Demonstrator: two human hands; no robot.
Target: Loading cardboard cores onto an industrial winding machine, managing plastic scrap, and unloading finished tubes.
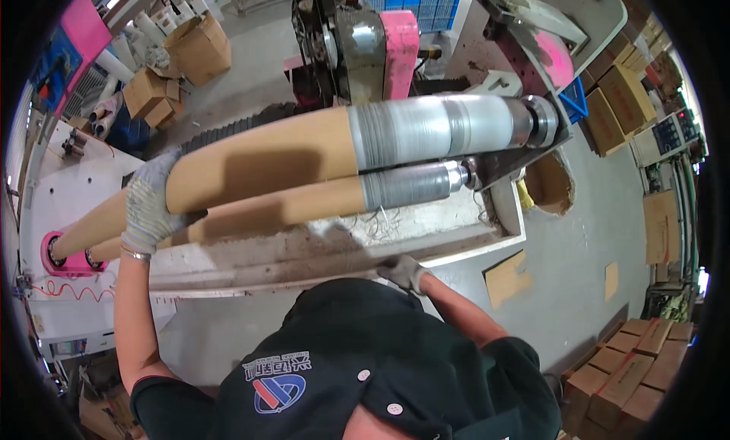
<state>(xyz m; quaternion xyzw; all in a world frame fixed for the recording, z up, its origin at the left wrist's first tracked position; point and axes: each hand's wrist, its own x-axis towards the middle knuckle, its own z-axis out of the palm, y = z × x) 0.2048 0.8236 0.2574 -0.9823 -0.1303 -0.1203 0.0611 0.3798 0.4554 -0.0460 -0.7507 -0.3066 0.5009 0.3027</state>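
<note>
So the big tan roller [266, 155] runs slantwise across the machine, its right part banded in grey and shiny white [426, 128]. A thinner tan roller [304, 208] sits just below it, over a pale trough [293, 242] with stringy scraps in it. Both left ends go into a pink mount [76, 271].

Left hand [147, 204], gloved, is on the big roller near its left part — fingers bent over the tan surface, thumb stretched along the lower side, but can't tell if it's really squeezing. Right hand [407, 274], also gloved, is down by the trough's front edge, fingers partly bent; can't tell whether they're gripping anything. Loose cardboard [508, 280] lies on the floor to the right — stacked cartons [623, 375] nearer the bottom corner.
</note>
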